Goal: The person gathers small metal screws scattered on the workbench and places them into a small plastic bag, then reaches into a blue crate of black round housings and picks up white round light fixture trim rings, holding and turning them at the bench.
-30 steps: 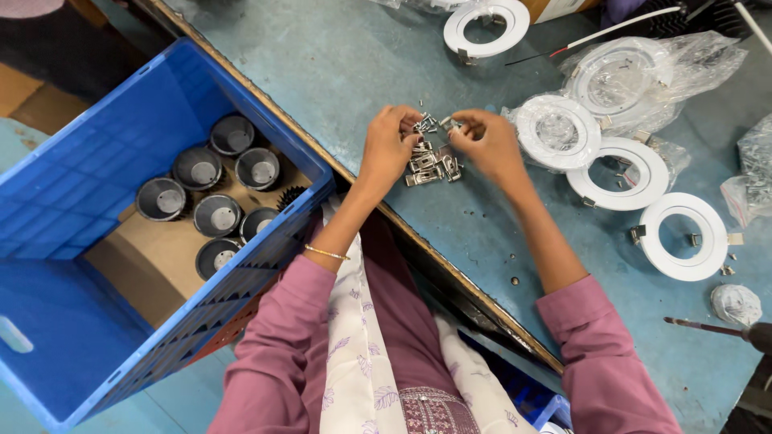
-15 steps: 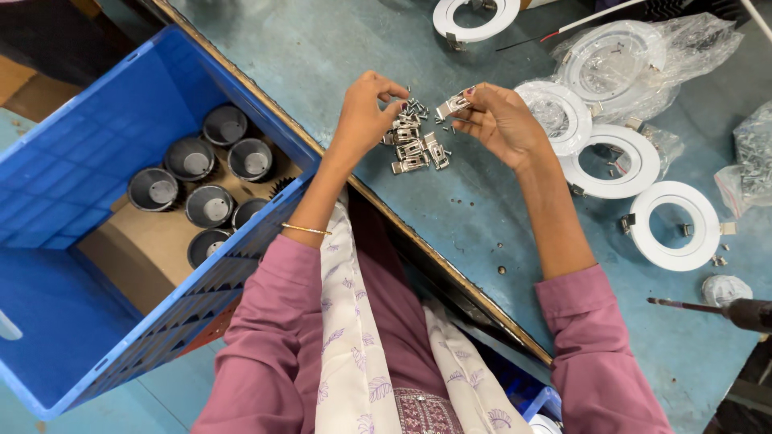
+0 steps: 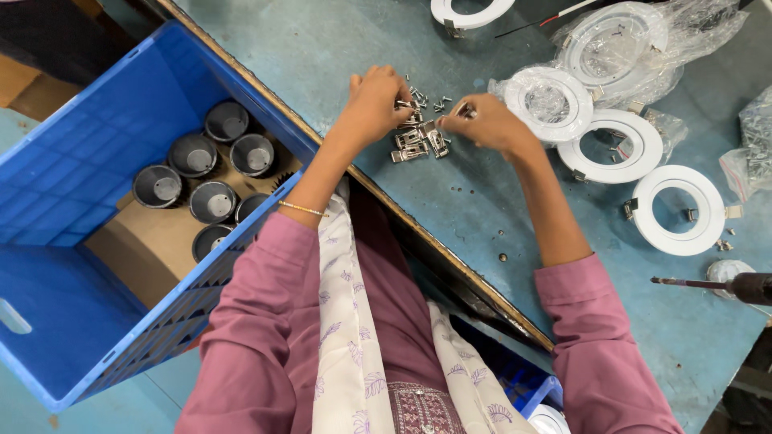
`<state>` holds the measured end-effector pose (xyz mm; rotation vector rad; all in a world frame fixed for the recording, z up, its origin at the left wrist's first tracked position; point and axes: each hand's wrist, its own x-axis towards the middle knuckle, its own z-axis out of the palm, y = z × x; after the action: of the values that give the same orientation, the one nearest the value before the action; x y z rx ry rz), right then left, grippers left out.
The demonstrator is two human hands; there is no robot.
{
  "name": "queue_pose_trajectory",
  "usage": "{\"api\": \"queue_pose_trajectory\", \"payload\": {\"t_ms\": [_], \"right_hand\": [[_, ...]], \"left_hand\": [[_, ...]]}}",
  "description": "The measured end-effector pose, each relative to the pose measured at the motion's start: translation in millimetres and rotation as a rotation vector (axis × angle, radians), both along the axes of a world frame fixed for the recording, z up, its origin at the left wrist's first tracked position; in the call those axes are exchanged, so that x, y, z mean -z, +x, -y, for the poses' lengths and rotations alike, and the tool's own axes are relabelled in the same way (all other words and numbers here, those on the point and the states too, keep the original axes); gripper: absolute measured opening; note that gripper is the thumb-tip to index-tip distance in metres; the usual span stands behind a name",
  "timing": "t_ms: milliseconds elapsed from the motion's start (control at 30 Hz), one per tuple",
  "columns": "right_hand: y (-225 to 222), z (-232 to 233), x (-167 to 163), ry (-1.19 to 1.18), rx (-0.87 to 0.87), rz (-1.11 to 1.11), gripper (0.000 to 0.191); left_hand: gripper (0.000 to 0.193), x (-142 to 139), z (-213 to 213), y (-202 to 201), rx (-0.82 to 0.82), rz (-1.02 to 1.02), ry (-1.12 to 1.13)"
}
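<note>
Left hand (image 3: 374, 100) fingers curl over the metal clips (image 3: 418, 143), covering the pile's far edge; grip underneath not visible. Right hand (image 3: 482, 120) pinches something small and shiny, too small to identify. Loose screws (image 3: 430, 100) between the hands too tiny to count. White ring (image 3: 470, 11) beyond the hands is cut by the top edge. Screwdriver (image 3: 712, 284) right of the right forearm is cut by the frame edge.

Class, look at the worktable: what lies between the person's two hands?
In the head view, a small pile of metal clips and loose screws lies on the table between the left hand and right hand.
</note>
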<state>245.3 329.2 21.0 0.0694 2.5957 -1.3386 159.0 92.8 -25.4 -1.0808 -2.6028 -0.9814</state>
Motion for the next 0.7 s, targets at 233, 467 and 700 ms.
{"api": "queue_pose_trajectory", "payload": {"t_ms": [233,467,700], "right_hand": [[8.5,5.2,-4.5,0.327,-0.043,0.001,0.032],[2.2,-6.0,-20.8,-0.302,-0.006,0.096,0.021],[2.5,-0.8,-21.3,-0.811,0.109,0.146,0.016]], "left_hand": [[0.022,-13.6,-12.9,-11.9,0.026,0.273,0.186],[0.018,-37.5,14.8,-10.8,0.319,1.088,0.869],[0.03,-34.9,31.4,22.5,0.156,1.128,0.851]]}}
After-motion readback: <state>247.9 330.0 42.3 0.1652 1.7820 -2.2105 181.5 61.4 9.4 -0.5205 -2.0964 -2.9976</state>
